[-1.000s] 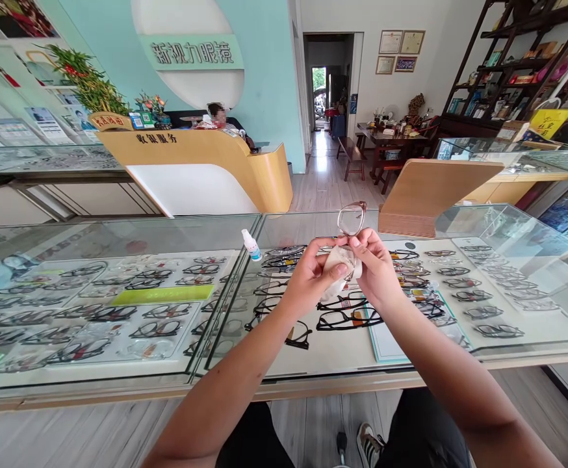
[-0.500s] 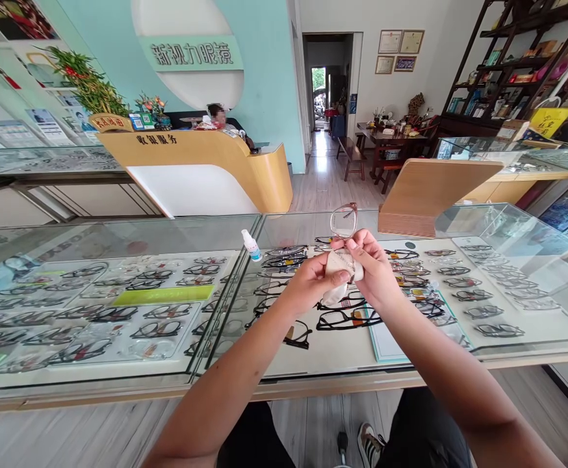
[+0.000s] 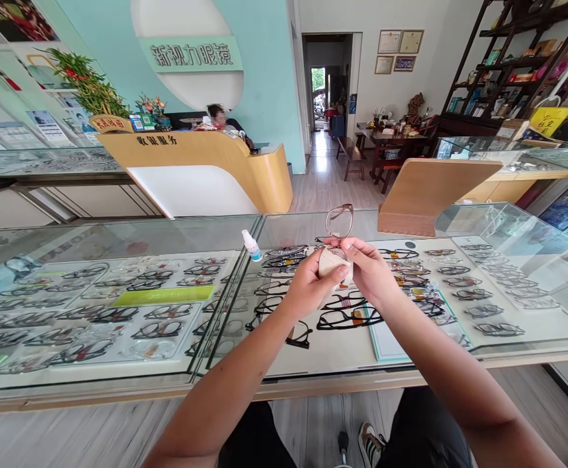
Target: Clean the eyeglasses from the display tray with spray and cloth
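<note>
Above the glass counter, my right hand (image 3: 369, 268) grips a pair of eyeglasses (image 3: 339, 221) with a thin pinkish-brown frame. One lens stands up clear of the fingers; the other is mostly covered by a pale cleaning cloth (image 3: 330, 262). My left hand (image 3: 310, 278) is closed around that cloth, the thumb pressing it against the lower lens. A white spray bottle (image 3: 251, 247) with a blue-and-white label stands on the glass, left of my hands.
The glass showcase (image 3: 284, 364) holds rows of eyeglasses. A wooden stand, perhaps a mirror's back (image 3: 440, 195), stands on the counter at the right. Across the floor, a person (image 3: 217, 118) sits behind a wooden reception desk (image 3: 264, 172). A table and bench are farther back.
Both hands and the eyeglasses have shifted slightly left, and the frame has tilted. The cloth is now bunched more tightly over the lower lens.
</note>
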`<state>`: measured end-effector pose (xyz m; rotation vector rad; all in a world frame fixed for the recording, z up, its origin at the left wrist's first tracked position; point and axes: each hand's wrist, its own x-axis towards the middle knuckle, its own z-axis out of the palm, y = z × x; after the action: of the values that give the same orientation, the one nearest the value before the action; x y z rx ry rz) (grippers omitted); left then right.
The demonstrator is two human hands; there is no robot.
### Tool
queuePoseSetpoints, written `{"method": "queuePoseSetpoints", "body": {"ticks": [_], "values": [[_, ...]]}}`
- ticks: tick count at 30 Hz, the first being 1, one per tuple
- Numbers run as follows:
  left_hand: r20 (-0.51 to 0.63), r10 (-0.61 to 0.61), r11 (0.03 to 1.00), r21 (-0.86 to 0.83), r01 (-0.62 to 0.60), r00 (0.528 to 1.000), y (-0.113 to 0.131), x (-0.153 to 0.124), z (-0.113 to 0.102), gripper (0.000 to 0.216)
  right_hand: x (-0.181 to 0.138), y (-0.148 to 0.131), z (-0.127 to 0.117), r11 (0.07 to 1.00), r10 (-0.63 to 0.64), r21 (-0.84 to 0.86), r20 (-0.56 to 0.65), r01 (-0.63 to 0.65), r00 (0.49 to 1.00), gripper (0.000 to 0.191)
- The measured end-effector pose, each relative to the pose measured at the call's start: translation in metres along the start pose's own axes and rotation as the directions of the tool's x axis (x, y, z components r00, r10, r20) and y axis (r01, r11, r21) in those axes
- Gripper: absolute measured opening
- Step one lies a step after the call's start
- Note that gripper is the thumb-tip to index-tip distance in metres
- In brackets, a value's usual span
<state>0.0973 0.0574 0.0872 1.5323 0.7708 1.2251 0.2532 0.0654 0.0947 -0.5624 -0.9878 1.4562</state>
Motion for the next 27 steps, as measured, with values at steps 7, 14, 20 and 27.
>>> {"method": "queuePoseSetpoints", "body": {"ticks": [7,14,20,27], "values": [[-0.090,0.052,0.993,0.109,-0.042,0.995,-0.002,-0.001,0.003,0.045,0.002,0.005,-0.003,0.993,-0.067,-0.096,0.070,0.073,0.995,0.018],[-0.180,0.064,0.992,0.122,-0.043,0.982,-0.004,-0.002,0.006,0.061,0.001,0.004,-0.002,0.992,-0.066,-0.099,0.099,0.076,0.993,0.018],[-0.043,0.004,0.999,0.042,-0.003,0.999,-0.011,0.002,-0.001,0.065,0.003,0.003,-0.005,1.000,0.022,-0.005,0.096,-0.021,0.995,0.024],[0.209,-0.030,0.999,-0.036,0.038,0.978,-0.004,0.001,-0.010,0.050,0.005,-0.001,-0.012,0.996,0.082,0.020,0.039,-0.082,0.996,0.029]]}}
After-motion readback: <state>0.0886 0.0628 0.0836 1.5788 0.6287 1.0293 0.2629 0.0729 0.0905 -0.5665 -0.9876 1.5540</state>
